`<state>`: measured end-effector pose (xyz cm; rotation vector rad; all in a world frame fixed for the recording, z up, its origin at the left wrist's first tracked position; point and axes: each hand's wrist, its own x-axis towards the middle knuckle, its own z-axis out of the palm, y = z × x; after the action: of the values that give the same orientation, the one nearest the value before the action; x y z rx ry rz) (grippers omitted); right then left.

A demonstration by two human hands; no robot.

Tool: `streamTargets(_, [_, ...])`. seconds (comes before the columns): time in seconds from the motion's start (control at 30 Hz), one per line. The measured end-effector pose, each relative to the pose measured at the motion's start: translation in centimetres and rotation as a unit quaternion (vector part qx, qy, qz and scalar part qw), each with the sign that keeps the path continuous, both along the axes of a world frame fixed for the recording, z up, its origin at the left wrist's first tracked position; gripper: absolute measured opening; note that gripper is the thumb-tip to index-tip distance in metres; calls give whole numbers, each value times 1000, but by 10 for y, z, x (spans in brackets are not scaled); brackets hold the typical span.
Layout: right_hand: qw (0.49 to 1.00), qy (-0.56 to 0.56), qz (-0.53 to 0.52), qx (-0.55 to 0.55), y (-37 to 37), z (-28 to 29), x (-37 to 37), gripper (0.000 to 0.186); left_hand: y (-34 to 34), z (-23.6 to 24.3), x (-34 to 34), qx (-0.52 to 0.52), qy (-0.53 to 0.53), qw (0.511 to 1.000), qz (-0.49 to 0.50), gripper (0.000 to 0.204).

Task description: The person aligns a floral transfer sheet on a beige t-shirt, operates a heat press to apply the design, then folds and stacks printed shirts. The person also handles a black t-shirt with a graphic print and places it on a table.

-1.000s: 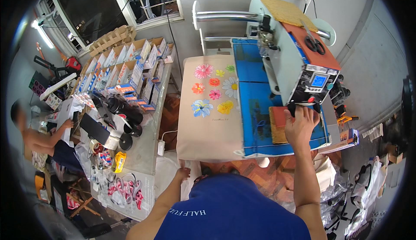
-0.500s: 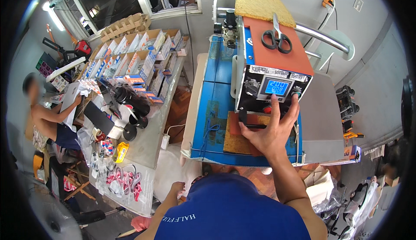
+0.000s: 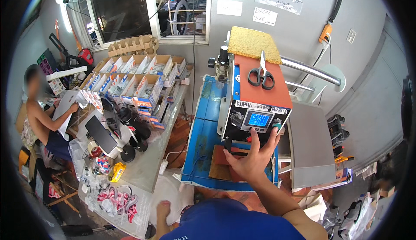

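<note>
My right hand [image 3: 252,160] reaches up to the front panel of a heat press machine [image 3: 255,123], fingers spread and holding nothing. Its index fingertip touches just below the lit blue display [image 3: 260,119], while another fingertip is at the green button [image 3: 276,126] beside it. The thumb is near a black handle [image 3: 234,150] below the panel. Under this hand lies a brown pad [image 3: 219,164] on the blue bed [image 3: 197,162]. My left hand [image 3: 164,208] hangs low beside the table, seemingly curled with nothing visible in it.
Scissors [image 3: 261,75] lie on the machine's orange top sheet, in front of a yellow board [image 3: 253,43]. To the left, a table [image 3: 145,177] carries open boxes [image 3: 143,88], a phone [image 3: 100,134] and pink straps [image 3: 117,201]. Another person [image 3: 43,114] handles a white sheet at far left.
The view has tilted up, so the machine sits lower in the picture and more wall shows. My right hand stays at the panel. My left hand still hangs beside the table.
</note>
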<state>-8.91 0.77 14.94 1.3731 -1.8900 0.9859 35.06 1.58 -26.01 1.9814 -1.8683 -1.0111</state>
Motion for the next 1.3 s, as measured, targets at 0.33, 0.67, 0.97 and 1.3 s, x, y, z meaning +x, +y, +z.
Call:
streamTargets(0.33, [998,-35,29,36,11,2,2,90,-138,501,-224,-450,188,823,-290,53])
streamTargets(0.67, [997,-7,44,61,19,3,-3,77,-199,657,-400,-488,85,799,-342,39])
streamTargets(0.97, [989,-90,87,77,37,22,9,64,-164,616,-436,-451,37,810,-372,60])
streamTargets(1.3, [496,-107,792,340,23,-29,158,44,-147,568,-438,-381,-15,835,-396,61])
